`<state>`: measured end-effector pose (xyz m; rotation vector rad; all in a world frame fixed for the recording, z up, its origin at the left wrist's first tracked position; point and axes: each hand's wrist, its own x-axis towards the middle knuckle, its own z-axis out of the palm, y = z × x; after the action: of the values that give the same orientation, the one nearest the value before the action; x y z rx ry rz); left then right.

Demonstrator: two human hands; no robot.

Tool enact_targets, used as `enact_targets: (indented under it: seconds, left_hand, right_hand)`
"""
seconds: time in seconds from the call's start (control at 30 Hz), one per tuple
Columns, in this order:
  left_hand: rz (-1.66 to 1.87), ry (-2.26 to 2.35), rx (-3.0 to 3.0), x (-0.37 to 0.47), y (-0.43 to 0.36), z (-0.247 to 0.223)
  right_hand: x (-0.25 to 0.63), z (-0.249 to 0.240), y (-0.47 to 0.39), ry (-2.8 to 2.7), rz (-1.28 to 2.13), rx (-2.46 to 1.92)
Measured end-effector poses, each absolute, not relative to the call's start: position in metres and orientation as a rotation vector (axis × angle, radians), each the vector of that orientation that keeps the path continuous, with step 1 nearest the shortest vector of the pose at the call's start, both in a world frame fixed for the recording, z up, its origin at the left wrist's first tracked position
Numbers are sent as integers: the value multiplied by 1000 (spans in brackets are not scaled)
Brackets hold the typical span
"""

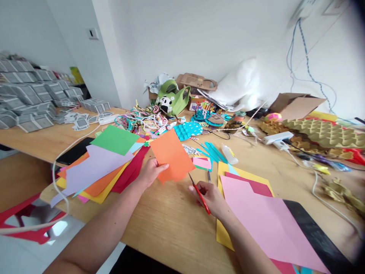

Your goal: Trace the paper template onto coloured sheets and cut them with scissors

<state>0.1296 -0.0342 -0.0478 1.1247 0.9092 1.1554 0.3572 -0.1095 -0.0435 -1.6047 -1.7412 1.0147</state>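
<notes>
An orange sheet of paper [172, 156] is held up over the table by my left hand [151, 171], thumb on its face near the lower left edge. Its bottom edge looks unevenly cut. My right hand [209, 196] grips a pair of scissors with red handles [202, 198]. The dark blade tips point up and left, close to the sheet's lower right corner. Whether the blades touch the paper, I cannot tell. Left of my left hand lies a pile of coloured paper with a green sheet [115, 139] and a lilac sheet [94, 165] on top.
A pink sheet [256, 213] covers yellow and red paper beside my right arm. A glue bottle [229, 154] and blue paper strips [212, 152] lie beyond my hands. Tangled craft bits [142, 120], a green panda bag [172, 99] and egg trays [327, 131] line the back. A white cable [58, 156] hangs left.
</notes>
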Motion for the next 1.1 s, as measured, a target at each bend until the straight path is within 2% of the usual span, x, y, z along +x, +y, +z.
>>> enact_targets:
  seconds: [1.1]
  left_hand:
    - [1061, 885, 1158, 131, -37, -47]
  right_hand:
    - [353, -38, -111, -1672, 1212, -1566]
